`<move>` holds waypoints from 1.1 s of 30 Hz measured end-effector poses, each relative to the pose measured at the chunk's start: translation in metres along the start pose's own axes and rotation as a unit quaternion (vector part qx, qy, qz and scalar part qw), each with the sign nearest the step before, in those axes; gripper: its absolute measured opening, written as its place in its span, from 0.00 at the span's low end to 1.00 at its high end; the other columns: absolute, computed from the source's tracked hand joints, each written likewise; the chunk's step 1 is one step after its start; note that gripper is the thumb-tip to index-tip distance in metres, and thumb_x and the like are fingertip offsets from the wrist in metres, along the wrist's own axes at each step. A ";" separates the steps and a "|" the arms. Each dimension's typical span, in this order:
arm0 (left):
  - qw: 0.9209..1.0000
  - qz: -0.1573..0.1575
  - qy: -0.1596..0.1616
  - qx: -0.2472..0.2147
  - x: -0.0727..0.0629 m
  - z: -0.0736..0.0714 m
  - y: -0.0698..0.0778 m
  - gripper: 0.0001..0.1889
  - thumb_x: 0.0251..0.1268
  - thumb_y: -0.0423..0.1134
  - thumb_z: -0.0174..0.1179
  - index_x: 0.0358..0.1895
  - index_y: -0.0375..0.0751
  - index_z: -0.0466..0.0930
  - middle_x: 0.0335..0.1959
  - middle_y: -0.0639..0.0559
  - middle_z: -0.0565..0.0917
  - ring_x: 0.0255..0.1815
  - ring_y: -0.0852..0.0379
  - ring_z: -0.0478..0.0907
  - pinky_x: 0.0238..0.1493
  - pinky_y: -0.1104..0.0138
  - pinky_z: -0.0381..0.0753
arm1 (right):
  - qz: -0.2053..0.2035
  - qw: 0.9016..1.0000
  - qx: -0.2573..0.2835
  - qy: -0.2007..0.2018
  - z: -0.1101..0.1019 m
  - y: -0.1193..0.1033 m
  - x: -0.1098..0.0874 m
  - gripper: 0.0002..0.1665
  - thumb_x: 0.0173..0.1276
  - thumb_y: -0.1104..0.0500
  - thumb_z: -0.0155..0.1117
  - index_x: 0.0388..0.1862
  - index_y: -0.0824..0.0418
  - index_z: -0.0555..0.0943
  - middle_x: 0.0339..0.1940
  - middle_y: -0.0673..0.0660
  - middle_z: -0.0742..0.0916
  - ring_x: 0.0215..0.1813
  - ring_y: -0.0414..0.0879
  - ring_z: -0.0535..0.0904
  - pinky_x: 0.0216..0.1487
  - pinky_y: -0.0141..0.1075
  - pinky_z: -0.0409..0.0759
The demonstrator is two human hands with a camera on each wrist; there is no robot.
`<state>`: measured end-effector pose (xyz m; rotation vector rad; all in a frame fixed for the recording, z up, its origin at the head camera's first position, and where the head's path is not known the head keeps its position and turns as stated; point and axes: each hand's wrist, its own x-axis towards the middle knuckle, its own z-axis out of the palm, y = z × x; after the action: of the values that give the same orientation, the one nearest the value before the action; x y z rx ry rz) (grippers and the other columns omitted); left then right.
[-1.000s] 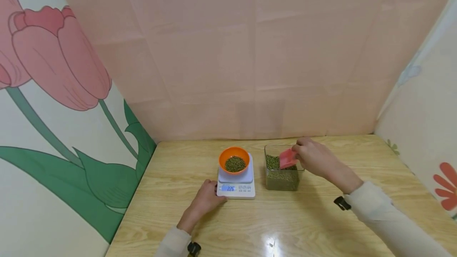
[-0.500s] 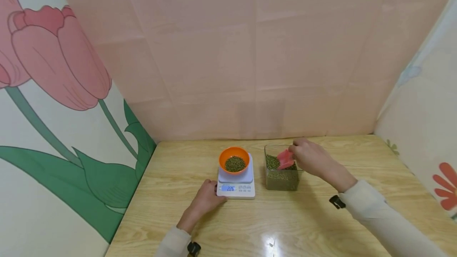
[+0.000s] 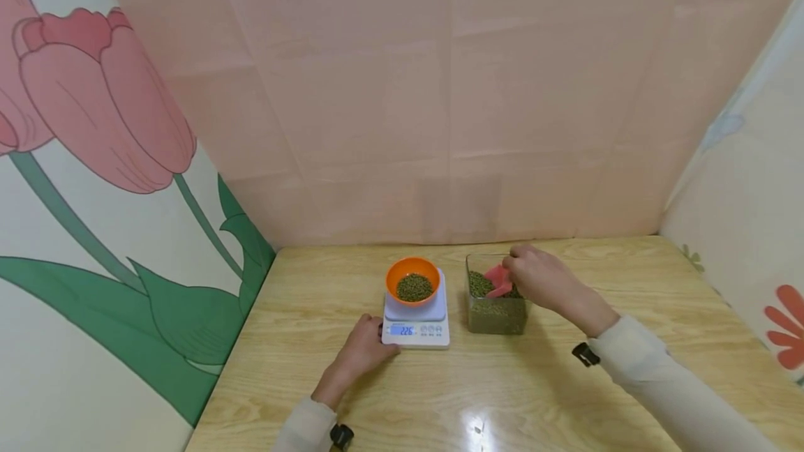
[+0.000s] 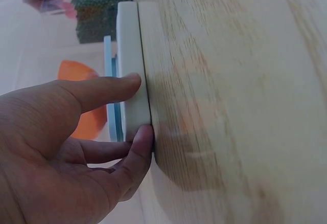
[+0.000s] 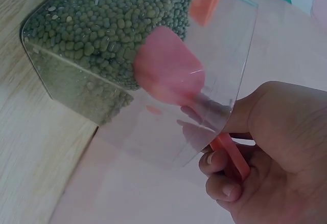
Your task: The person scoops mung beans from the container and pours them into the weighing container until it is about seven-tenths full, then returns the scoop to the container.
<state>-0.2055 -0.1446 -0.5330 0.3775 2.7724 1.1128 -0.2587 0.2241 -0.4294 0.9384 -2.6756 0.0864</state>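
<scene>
My right hand (image 3: pixel 545 281) grips the handle of a pink scoop (image 3: pixel 498 279) from the right. In the right wrist view the scoop's blade (image 5: pixel 166 65) dips into green mung beans (image 5: pixel 110 24) inside a clear rectangular container (image 3: pixel 496 324). Left of it stands a white kitchen scale (image 3: pixel 433 341), its display reading 226. An orange bowl (image 3: pixel 412 264) holding mung beans (image 3: pixel 414 289) sits on the scale. With thumb and fingers, my left hand (image 3: pixel 363 345) holds the scale's front left corner; the left wrist view shows the thumb (image 4: pixel 125 86) against its front side.
The wooden table (image 3: pixel 402 403) meets a pink sheet (image 3: pixel 364 159) hung behind it. Flower-painted walls rise on the left (image 3: pixel 125 215) and right (image 3: pixel 747 229).
My right hand has moved a little left, pushing the scoop lower and deeper into the beans with its blade tilting. The left hand, scale and bowl stay put; the display still reads 226.
</scene>
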 end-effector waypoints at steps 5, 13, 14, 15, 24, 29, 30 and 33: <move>1.000 -0.006 -0.001 0.002 0.000 0.000 0.001 0.23 0.62 0.34 0.77 0.60 0.35 0.86 0.47 0.44 0.88 0.47 0.51 0.72 0.49 0.59 0.77 | 0.000 1.000 0.012 -0.009 0.001 0.000 0.001 0.06 0.62 0.73 0.75 0.32 0.64 0.88 0.28 0.54 0.84 0.31 0.46 0.78 0.33 0.39 0.80; 1.000 -0.015 -0.003 0.000 -0.001 0.000 0.000 0.23 0.62 0.35 0.77 0.59 0.35 0.86 0.47 0.45 0.86 0.46 0.53 0.71 0.49 0.59 0.77 | 0.004 1.000 0.018 -0.007 0.005 -0.002 0.003 0.09 0.62 0.76 0.70 0.31 0.63 0.87 0.28 0.55 0.84 0.33 0.51 0.82 0.33 0.42 0.82; 1.000 -0.015 -0.003 0.000 -0.001 0.000 0.000 0.23 0.62 0.35 0.77 0.59 0.35 0.86 0.47 0.45 0.86 0.47 0.53 0.71 0.49 0.59 0.77 | 0.002 1.000 0.018 -0.004 0.005 -0.002 0.004 0.10 0.62 0.77 0.70 0.31 0.63 0.86 0.28 0.55 0.85 0.33 0.51 0.82 0.33 0.42 0.82; 1.000 -0.015 -0.003 -0.001 -0.001 0.000 0.000 0.23 0.62 0.35 0.77 0.60 0.35 0.86 0.47 0.45 0.86 0.47 0.52 0.71 0.49 0.59 0.77 | 0.004 1.000 0.017 -0.004 0.006 -0.003 0.004 0.10 0.62 0.77 0.69 0.31 0.63 0.87 0.28 0.55 0.85 0.34 0.51 0.82 0.33 0.42 0.83; 1.000 -0.014 -0.003 -0.008 0.000 0.000 0.000 0.22 0.62 0.35 0.76 0.60 0.35 0.86 0.47 0.44 0.86 0.47 0.52 0.71 0.49 0.59 0.77 | 0.007 1.000 0.024 -0.014 0.009 -0.004 0.008 0.13 0.62 0.78 0.70 0.28 0.61 0.86 0.26 0.54 0.84 0.31 0.49 0.82 0.32 0.41 0.82; 1.000 -0.013 -0.004 -0.013 -0.001 0.000 0.001 0.22 0.63 0.35 0.76 0.59 0.35 0.86 0.47 0.44 0.85 0.47 0.52 0.71 0.48 0.60 0.77 | 0.004 0.999 0.028 -0.014 0.011 -0.005 0.011 0.15 0.61 0.79 0.71 0.26 0.59 0.86 0.25 0.52 0.84 0.29 0.47 0.81 0.29 0.39 0.80; 1.000 -0.012 -0.004 -0.013 -0.001 0.000 0.001 0.22 0.63 0.35 0.76 0.59 0.35 0.86 0.47 0.44 0.85 0.47 0.52 0.71 0.48 0.60 0.77 | 0.003 1.000 0.024 -0.014 0.011 -0.006 0.011 0.15 0.60 0.78 0.72 0.26 0.60 0.86 0.25 0.52 0.84 0.29 0.47 0.81 0.29 0.39 0.81; 1.000 -0.012 -0.004 -0.013 -0.001 0.000 0.001 0.22 0.63 0.35 0.76 0.59 0.35 0.86 0.47 0.44 0.84 0.46 0.52 0.71 0.47 0.60 0.78 | 0.000 1.000 0.011 -0.017 0.010 -0.007 0.012 0.12 0.60 0.78 0.73 0.27 0.62 0.86 0.25 0.53 0.84 0.29 0.48 0.81 0.30 0.41 0.82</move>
<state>-0.2043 -0.1448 -0.5321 0.3456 2.7455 1.1372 -0.2660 0.2093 -0.4360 0.9550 -2.7110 0.1015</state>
